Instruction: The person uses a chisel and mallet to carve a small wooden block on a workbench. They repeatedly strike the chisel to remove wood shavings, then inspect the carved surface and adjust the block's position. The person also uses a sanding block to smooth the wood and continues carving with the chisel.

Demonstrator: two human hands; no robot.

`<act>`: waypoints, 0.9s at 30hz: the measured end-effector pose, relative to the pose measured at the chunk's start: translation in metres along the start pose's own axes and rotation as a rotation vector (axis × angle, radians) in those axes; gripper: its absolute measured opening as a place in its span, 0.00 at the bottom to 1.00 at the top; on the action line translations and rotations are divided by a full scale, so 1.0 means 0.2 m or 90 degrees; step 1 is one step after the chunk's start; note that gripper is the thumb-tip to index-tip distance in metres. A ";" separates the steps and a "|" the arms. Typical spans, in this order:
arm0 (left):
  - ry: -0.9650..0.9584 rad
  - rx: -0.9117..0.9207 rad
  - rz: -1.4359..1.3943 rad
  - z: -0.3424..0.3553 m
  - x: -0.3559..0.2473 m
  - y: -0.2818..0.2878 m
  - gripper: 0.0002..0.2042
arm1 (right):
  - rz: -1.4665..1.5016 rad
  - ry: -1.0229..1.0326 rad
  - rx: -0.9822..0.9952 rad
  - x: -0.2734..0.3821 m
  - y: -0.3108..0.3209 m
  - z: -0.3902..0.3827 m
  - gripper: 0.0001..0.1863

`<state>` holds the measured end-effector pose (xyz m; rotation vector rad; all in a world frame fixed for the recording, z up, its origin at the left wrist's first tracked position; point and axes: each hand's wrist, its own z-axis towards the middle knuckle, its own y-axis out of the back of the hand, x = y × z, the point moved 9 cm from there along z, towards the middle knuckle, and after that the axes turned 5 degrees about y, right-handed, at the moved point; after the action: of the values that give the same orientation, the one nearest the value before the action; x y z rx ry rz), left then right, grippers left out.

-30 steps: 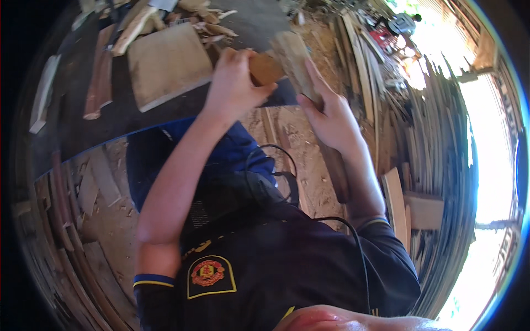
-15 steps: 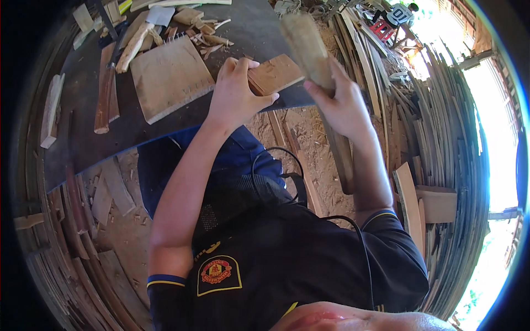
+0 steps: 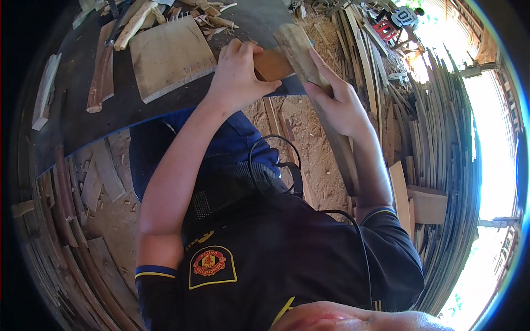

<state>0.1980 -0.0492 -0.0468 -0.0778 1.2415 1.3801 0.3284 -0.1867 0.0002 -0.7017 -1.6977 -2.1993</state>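
Note:
My left hand is closed on a small reddish-brown wooden block at the front edge of the dark table. Fingers lie along its far side, with the thumb at the near side. My right hand grips a long, pale wooden stick, thumb on one side and fingers on the other. The stick's upper end crosses in front of the block's right end; whether they touch I cannot tell. Its lower part runs down beside my right forearm. Left of my left hand, a square board with several upright nails lies on the table.
The dark table also bears a wooden-handled tool, wood offcuts and a narrow block at the left. Long planks stand stacked at the right. A person sits in the far right background.
The stick in my right hand has come left and now overlaps the block's right end. The block has tilted slightly in my left hand. The table sits higher in the view.

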 end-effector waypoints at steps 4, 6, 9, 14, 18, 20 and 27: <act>0.025 0.001 0.025 0.00 0.01 0.01 0.35 | -0.005 0.118 -0.082 0.02 0.11 0.01 0.34; 0.020 -0.012 0.020 0.00 0.01 0.01 0.35 | 0.005 0.142 -0.117 0.03 0.11 0.01 0.34; 0.039 0.016 0.017 0.00 -0.01 0.02 0.34 | 0.002 0.106 -0.095 0.02 0.06 0.00 0.34; 0.021 0.024 0.014 0.00 0.00 0.01 0.34 | 0.038 0.042 -0.015 -0.02 0.09 0.01 0.35; -0.012 -0.007 0.016 0.00 0.01 0.02 0.34 | -0.006 0.089 -0.063 0.02 0.10 0.00 0.36; -0.003 0.010 0.008 0.00 -0.01 0.03 0.34 | -0.030 -0.010 0.050 0.01 -0.01 -0.01 0.36; -0.048 0.004 -0.021 -0.02 -0.01 0.01 0.33 | 0.059 0.007 -0.098 0.02 0.14 -0.04 0.36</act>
<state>0.1943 -0.0522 -0.0452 -0.0404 1.1769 1.3385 0.3372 -0.2013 0.0248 -0.7876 -1.4711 -2.2829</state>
